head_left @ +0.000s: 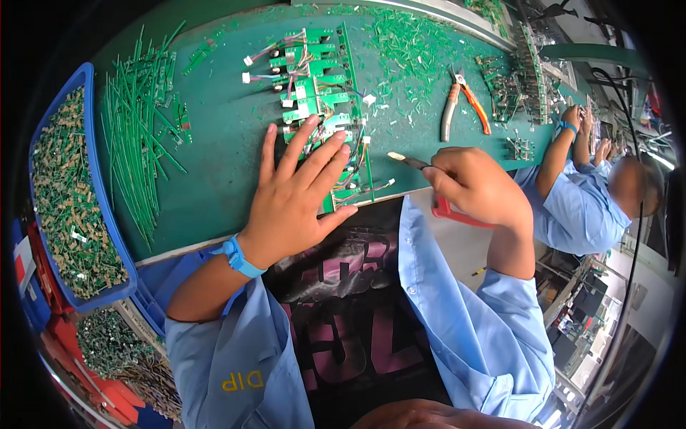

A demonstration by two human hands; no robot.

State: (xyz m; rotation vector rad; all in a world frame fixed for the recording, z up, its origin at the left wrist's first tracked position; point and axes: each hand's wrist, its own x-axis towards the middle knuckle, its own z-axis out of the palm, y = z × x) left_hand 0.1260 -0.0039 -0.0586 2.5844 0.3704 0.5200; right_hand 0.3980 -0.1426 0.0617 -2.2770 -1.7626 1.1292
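Observation:
My left hand point(286, 207) lies with its fingers spread over the near part of a green circuit board panel point(306, 96). Small boards stand out from the panel's long right-hand strip, carrying bundles of coloured wires with white connectors. Part of the panel is hidden under my fingers. To the right of it, my right hand point(482, 184) is closed round red-handled pliers point(457, 214). Their dark jaws point left toward the panel, apart from it, with a pale tip; I cannot tell whether that is a scrap between the jaws.
Orange-and-grey handled cutters point(463, 107) lie beyond my right hand. Green scraps point(407, 50) litter the far bench, and long thin green strips point(136, 143) are heaped at left. A blue bin point(128, 282) holds small pieces. Assembled boards point(529, 79) stand at right, near another person point(582, 204).

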